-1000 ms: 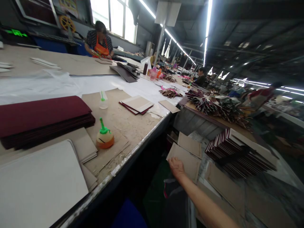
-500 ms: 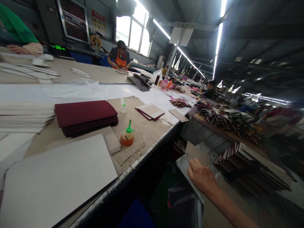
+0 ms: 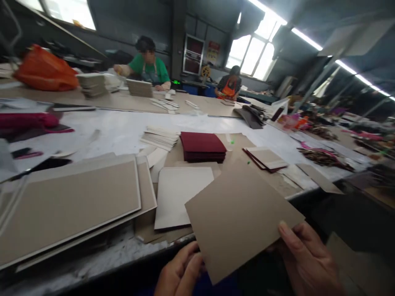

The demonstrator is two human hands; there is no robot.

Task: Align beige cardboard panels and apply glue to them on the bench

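I hold a square sheet of grey-brown cardboard (image 3: pixel 240 218) in front of me, over the table's near edge. My right hand (image 3: pixel 308 261) grips its right corner with the thumb on top. My left hand (image 3: pixel 180 273) pinches its lower left edge from below. On the table just behind the sheet lie a pale board (image 3: pixel 180 195) and a stack of dark red covers (image 3: pixel 202 146).
Large grey boards (image 3: pixel 74 205) lie at the near left. White paper stacks (image 3: pixel 160 137), a small stack of red-edged boards (image 3: pixel 267 158) and loose pieces sit further back. Two people work at the far side (image 3: pixel 148 68), beside an orange bag (image 3: pixel 45 70).
My view has swung left from the side bench to the table. My right hand has lifted a cardboard sheet from the low pile and my left hand has come in to hold it too.
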